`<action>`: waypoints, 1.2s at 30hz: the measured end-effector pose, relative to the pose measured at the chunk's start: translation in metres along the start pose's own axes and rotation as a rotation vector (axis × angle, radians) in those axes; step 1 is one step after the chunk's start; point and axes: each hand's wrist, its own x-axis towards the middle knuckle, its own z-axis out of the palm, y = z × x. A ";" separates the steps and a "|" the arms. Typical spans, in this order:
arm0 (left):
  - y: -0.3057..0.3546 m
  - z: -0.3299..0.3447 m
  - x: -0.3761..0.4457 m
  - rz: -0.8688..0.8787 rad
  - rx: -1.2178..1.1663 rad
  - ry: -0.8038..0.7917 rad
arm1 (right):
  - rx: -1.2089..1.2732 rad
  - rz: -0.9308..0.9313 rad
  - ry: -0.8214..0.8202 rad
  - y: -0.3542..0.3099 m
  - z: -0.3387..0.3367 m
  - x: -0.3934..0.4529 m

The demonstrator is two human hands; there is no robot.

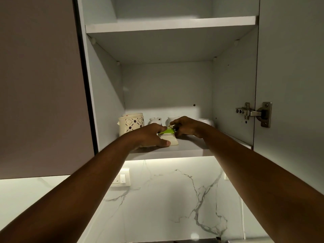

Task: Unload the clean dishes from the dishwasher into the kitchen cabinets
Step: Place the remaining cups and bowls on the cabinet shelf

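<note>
Head view: both arms reach up into an open wall cabinet. Left hand [150,136] curled around a small pale container [169,140] with a lime-green lid [168,131], thumb along its base; the container sits on the lower shelf [189,148] near the front edge. Right hand [186,126] pinches at the lid's right end, fingertips bent down on it. Just behind the left hand: patterned mug [131,124]. Between and behind the hands: small white cups [155,121]. Right of the right hand: door hinge [254,113], well apart.
</note>
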 end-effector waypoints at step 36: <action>0.105 0.200 -0.161 0.563 -0.185 0.326 | -0.245 0.057 1.009 0.079 0.092 -0.374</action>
